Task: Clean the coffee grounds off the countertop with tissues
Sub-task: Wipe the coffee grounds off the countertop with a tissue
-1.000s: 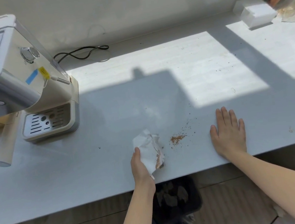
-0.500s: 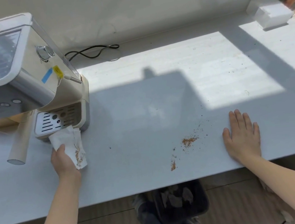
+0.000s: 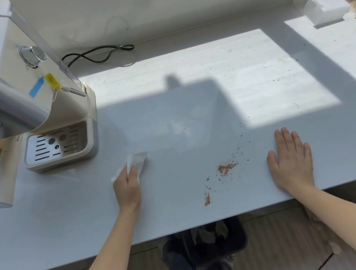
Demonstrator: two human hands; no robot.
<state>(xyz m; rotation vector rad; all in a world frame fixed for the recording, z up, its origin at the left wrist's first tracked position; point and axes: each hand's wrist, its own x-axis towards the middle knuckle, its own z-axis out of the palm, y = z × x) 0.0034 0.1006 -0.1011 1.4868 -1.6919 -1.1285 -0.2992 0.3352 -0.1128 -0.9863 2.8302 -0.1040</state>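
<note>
My left hand (image 3: 128,187) presses a crumpled white tissue (image 3: 136,163) flat on the grey countertop (image 3: 171,122), just right of the coffee machine's base. Brown coffee grounds (image 3: 225,168) lie scattered to the right of the tissue, with a smaller streak (image 3: 207,200) nearer the front edge. My right hand (image 3: 291,160) rests flat and spread on the counter, right of the grounds, holding nothing.
A cream coffee machine (image 3: 21,91) with a drip tray (image 3: 58,144) and portafilter handle (image 3: 2,182) fills the left. A black cable (image 3: 97,53) lies behind it. A white box (image 3: 325,8) sits far right. A dark bin (image 3: 214,240) stands below the counter's front edge.
My left hand swept the tissue from beside the grounds leftwards to the drip tray, then came back right a little. A streak of grounds stayed near the edge. My right hand stayed put.
</note>
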